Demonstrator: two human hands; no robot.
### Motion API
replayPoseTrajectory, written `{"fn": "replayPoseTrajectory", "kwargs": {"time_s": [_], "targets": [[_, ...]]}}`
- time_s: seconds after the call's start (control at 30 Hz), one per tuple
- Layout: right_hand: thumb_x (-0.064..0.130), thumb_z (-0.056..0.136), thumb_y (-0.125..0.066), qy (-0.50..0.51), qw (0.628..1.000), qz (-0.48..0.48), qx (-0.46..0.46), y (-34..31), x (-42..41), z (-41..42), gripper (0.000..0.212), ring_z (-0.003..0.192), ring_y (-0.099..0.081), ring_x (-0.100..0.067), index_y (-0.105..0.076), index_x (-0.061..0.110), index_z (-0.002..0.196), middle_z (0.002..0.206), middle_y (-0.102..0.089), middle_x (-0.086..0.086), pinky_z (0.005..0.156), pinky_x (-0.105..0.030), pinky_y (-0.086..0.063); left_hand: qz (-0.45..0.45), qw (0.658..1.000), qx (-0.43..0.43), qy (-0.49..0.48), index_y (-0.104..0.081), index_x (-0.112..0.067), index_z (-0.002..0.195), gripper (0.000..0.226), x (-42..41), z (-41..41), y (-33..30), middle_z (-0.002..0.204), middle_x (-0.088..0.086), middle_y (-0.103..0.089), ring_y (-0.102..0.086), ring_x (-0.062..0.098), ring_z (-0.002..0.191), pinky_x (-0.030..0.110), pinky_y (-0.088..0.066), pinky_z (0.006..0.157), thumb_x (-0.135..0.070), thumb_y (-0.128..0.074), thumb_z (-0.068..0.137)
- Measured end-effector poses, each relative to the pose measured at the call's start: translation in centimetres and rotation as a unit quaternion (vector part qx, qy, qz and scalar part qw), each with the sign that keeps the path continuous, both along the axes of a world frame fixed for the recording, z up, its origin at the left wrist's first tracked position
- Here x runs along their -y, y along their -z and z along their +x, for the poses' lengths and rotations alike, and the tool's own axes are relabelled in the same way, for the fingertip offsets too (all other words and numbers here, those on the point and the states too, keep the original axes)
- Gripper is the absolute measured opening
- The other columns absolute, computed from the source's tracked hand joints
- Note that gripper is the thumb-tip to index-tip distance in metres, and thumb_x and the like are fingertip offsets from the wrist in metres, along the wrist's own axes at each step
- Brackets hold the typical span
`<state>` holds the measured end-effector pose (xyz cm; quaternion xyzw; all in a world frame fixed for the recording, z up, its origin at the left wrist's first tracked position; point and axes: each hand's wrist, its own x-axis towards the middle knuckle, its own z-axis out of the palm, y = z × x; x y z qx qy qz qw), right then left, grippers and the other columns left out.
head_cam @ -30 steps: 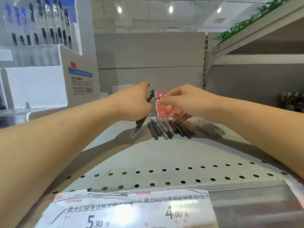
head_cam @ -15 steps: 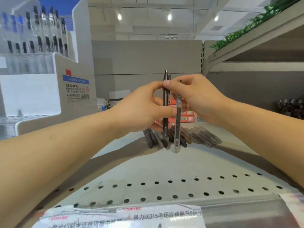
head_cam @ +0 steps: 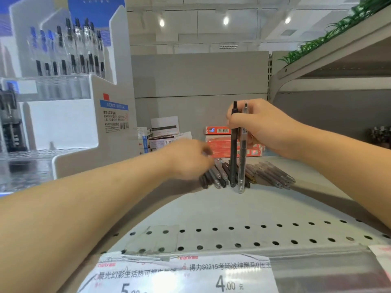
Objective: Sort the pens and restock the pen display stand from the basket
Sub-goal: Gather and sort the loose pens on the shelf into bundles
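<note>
My right hand (head_cam: 264,127) holds two pens upright above the shelf: a black pen (head_cam: 233,149) and a clear pen (head_cam: 242,157), tips pointing down. Below them lies a row of several dark and clear pens (head_cam: 249,174) on the grey shelf (head_cam: 211,208). My left hand (head_cam: 188,159) is blurred, low over the left end of that row; whether its fingers touch a pen cannot be told. The white pen display stand (head_cam: 69,85) rises at the left, with pens in its upper tiers.
Red boxes (head_cam: 224,142) and white cartons (head_cam: 165,132) stand at the back of the shelf behind the pens. Price labels (head_cam: 184,273) run along the front edge. An upper shelf with green plastic plants (head_cam: 330,32) overhangs on the right.
My left hand has let go of the black pen and dropped to the row of pens on the shelf. My right hand now holds both pens upright.
</note>
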<state>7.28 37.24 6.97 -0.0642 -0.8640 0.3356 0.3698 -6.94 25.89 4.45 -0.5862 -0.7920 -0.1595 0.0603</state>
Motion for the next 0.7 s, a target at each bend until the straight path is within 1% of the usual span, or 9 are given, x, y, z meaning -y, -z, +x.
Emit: {"fn": "replayPoseTrajectory", "kwargs": {"time_s": [0.03, 0.07, 0.13, 0.27, 0.4, 0.5, 0.57, 0.63, 0.7], "targets": [[0.012, 0.093, -0.058, -0.009, 1.0, -0.003, 0.002, 0.1, 0.1, 0.0, 0.012, 0.052, -0.04, -0.01, -0.055, 0.015, 0.082, 0.058, -0.045, 0.007, 0.044, -0.014, -0.036, -0.041, 0.997, -0.057, -0.013, -0.059, -0.028, 0.129, 0.035, -0.3, 0.1, 0.5, 0.123, 0.002, -0.066, -0.06, 0.023, 0.105, 0.032, -0.048, 0.086, -0.039, -0.04, 0.102], [0.012, 0.093, -0.058, -0.018, 1.0, -0.006, 0.005, 0.1, 0.2, -0.1, 0.013, 0.051, -0.04, -0.009, -0.054, 0.015, 0.081, 0.058, -0.044, 0.009, 0.044, -0.015, -0.036, -0.065, 0.995, -0.076, -0.022, -0.06, -0.026, 0.128, 0.036, -0.5, 0.1, 0.9, 0.127, 0.003, -0.064, -0.057, 0.023, 0.108, 0.033, -0.045, 0.09, -0.041, -0.039, 0.103], [0.014, 0.09, -0.059, -0.027, 1.0, 0.005, 0.015, 0.3, 0.4, -0.2, 0.015, 0.056, -0.042, -0.012, -0.054, 0.017, 0.077, 0.059, -0.044, 0.009, 0.046, -0.015, -0.038, -0.085, 0.993, -0.082, -0.026, -0.06, -0.026, 0.122, 0.033, -0.9, 0.0, 1.0, 0.126, 0.003, -0.063, -0.054, 0.023, 0.106, 0.034, -0.043, 0.089, -0.041, -0.038, 0.103], [0.014, 0.092, -0.057, -0.028, 0.999, 0.0, 0.031, 0.4, 0.7, -0.5, 0.018, 0.065, -0.047, -0.016, -0.053, 0.016, 0.075, 0.064, -0.054, 0.004, 0.048, -0.015, -0.039, -0.116, 0.991, -0.055, -0.031, -0.047, -0.034, 0.109, 0.01, -1.1, -0.6, 0.6, 0.111, -0.004, -0.054, -0.048, 0.019, 0.1, 0.031, -0.036, 0.085, -0.038, -0.047, 0.1], [0.015, 0.094, -0.054, -0.017, 0.999, 0.001, 0.048, 0.5, 0.8, -0.5, 0.015, 0.061, -0.052, -0.015, -0.056, 0.009, 0.08, 0.061, -0.061, 0.005, 0.048, -0.017, -0.041, -0.133, 0.987, -0.035, -0.085, -0.042, -0.022, 0.137, 0.048, -0.4, -1.4, 0.0, 0.112, 0.0, -0.05, -0.049, 0.022, 0.101, 0.032, -0.039, 0.083, -0.037, -0.056, 0.094], [0.015, 0.094, -0.054, -0.014, 0.999, -0.004, 0.051, 0.5, 0.6, -0.5, 0.019, 0.06, -0.053, -0.013, -0.058, -0.003, 0.09, 0.062, -0.063, 0.004, 0.048, -0.018, -0.041, -0.154, 0.981, -0.033, -0.11, -0.046, -0.018, 0.138, 0.049, 0.2, -1.7, -0.3, 0.108, 0.001, -0.057, -0.056, 0.02, 0.096, 0.028, -0.043, 0.072, -0.035, -0.057, 0.093], [0.016, 0.094, -0.055, -0.014, 0.999, -0.01, 0.05, 0.5, 0.4, -0.6, 0.016, 0.059, -0.053, -0.013, -0.061, 0.002, 0.09, 0.063, -0.062, 0.004, 0.049, -0.019, -0.042, -0.171, 0.978, -0.035, -0.116, -0.05, -0.013, 0.138, 0.05, 0.3, -1.8, -0.4, 0.119, 0.007, -0.062, -0.061, 0.024, 0.102, 0.028, -0.048, 0.068, -0.033, -0.055, 0.093], [0.021, 0.092, -0.058, -0.018, 0.998, -0.02, 0.05, 0.6, 0.1, -0.6, 0.011, 0.06, -0.054, -0.012, -0.065, 0.014, 0.086, 0.065, -0.062, 0.004, 0.05, -0.019, -0.043, -0.178, 0.977, -0.034, -0.114, -0.05, -0.01, 0.138, 0.049, 0.3, -1.7, -0.4, 0.125, 0.013, -0.062, -0.064, 0.027, 0.103, 0.028, -0.051, 0.066, -0.032, -0.054, 0.094], [0.03, 0.083, -0.061, -0.016, 0.998, -0.034, 0.049, 0.6, -0.3, -0.7, 0.009, 0.061, -0.055, -0.01, -0.066, 0.024, 0.082, 0.068, -0.061, 0.003, 0.053, -0.021, -0.044, -0.153, 0.982, -0.026, -0.111, -0.049, -0.011, 0.139, 0.049, 0.4, -1.5, -0.5, 0.129, 0.013, -0.061, -0.064, 0.027, 0.105, 0.031, -0.054, 0.074, -0.031, -0.055, 0.094]]}}
